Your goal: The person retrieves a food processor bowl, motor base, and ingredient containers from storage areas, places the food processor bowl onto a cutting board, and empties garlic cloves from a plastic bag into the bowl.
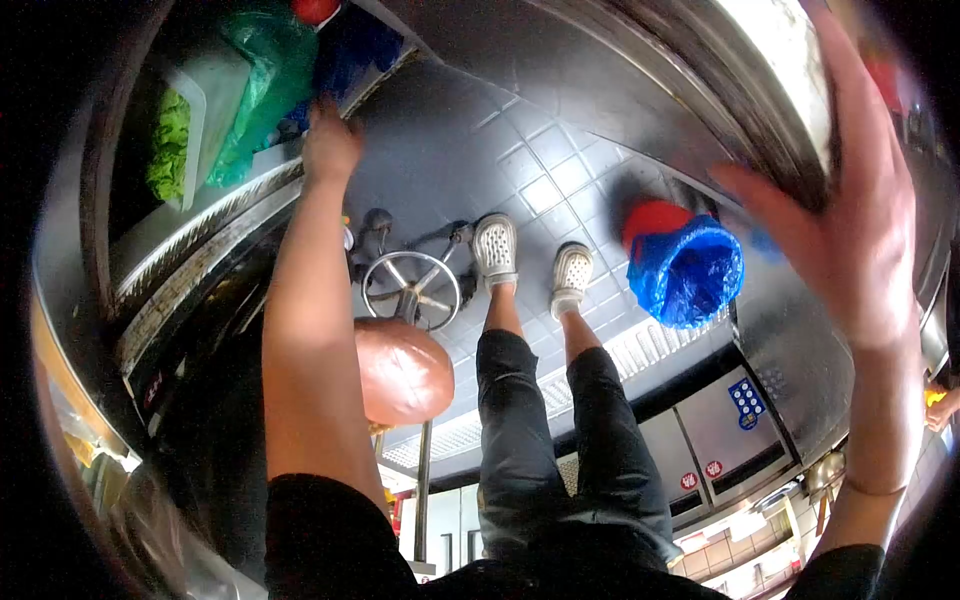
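Note:
My left hand [332,150] reaches to the edge of an open refrigerated compartment at the upper left. Its fingers are blurred beside a dark blue plastic bag [352,55], and whether they grip it I cannot tell. Next to this lie a green plastic bag [262,75] and a pale tray [212,85] with leafy lettuce [170,150]. On the right, my right hand [862,225] is around the edge of a steel door [690,75], thumb on one side and fingers on the other.
A bin with a blue liner [690,275] stands on the tiled floor [545,160] right of my feet. A stool with a round brown seat [402,370] and a metal foot ring is at my left. Behind me are steel cabinets [735,430]. Part of another person's hand [940,408] shows far right.

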Motion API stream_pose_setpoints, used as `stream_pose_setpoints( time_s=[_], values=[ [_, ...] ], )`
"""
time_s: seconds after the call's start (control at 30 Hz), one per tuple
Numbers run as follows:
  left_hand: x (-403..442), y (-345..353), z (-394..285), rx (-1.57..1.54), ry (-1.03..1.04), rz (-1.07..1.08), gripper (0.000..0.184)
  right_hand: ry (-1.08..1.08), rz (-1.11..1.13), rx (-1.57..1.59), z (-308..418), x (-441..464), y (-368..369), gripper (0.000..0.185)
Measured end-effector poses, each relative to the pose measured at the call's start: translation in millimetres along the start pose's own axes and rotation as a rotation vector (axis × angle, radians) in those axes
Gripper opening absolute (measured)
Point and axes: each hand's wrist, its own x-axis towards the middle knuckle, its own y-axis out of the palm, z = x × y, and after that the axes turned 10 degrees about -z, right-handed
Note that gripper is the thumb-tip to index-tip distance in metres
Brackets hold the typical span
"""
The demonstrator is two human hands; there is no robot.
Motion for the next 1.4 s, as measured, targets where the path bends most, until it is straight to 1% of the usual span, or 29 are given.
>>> stream_pose_setpoints(
  time_s=[0.03,0.07,0.17,0.2,0.27,0.33,0.37,0.5,0.6,0.63,0.67,0.7,0.73,0.83,0.9,0.97,1.0,1.1,1.2,1.3,1.4],
  values=[
    [11,-2,-5,-0.016,-0.065,0.014,0.059,0.017,0.031,-0.011,-4,-1,-4,0.091],
    [17,6,-7,-0.03,-0.063,-0.007,0.047,0.033,0.061,-0.022,-9,-2,-8,0.093],
    [48,43,-9,-0.191,-0.094,0.157,0.066,0.065,0.118,0.013,-18,2,-17,0.105],
    [55,47,-11,-0.091,0.101,0.082,0.057,0.082,0.105,0.039,-15,4,-13,0.105],
    [67,57,-19,0.115,0.483,-0.076,0.04,0.048,0.115,0.04,-18,9,-14,0.108],
    [100,92,-20,0.134,0.437,-0.019,0.04,0.008,0.12,0.026,-25,12,-14,0.111],
    [110,102,-18,0.101,0.357,0.023,0.042,0.011,0.131,0.019,-25,13,-16,0.111],
    [127,93,-37,-0.047,0.044,0.218,0.047,0.033,0.159,0.004,-21,17,-19,0.113],
    [91,33,-53,0.242,0.362,-0.018,0.048,0.031,0.138,0.017,-23,13,-17,0.113],
    [90,63,-50,-0.108,0.072,0.04,0.051,0.029,0.139,0.019,-23,13,-16,0.113],
    [89,90,-48,-0.643,-0.266,-0.008,0.054,0.016,0.148,0.008,-24,13,-17,0.113],
    [88,118,-45,-1.023,-0.535,-0.161,0.058,0.025,0.152,0.003,-22,15,-19,0.112],
    [74,156,-8,-0.638,-0.328,-0.247,0.06,0.033,0.156,-0.002,-20,16,-20,0.111],
    [48,91,0,-0.099,-0.155,-0.099,0.046,0.033,0.161,-0.007,-18,17,-22,0.109],
    [38,15,-18,-0.048,-0.452,0.226,0.044,0.025,0.163,-0.008,-19,15,-20,0.109],
    [35,-26,-16,0.169,-0.275,0.109,0.033,0.029,0.161,-0.014,-21,12,-18,0.109],
    [35,-33,-14,0.273,-0.186,0.05,0.029,0.034,0.158,-0.019,-22,10,-17,0.109],
    [29,-4,30,0.236,0.112,-0.136,0.033,0.031,0.145,0.006,-24,10,-15,0.109],
    [34,17,41,0.169,0.008,0.118,0.036,0.038,0.142,0.025,-21,12,-16,0.108],
    [34,34,53,0.222,0.096,0.108,0.032,0.004,0.159,0.017,-23,13,-17,0.107],
    [31,30,57,0.179,0.088,0.073,0.038,-0.008,0.158,0.023,-24,11,-16,0.106]
  ],
)
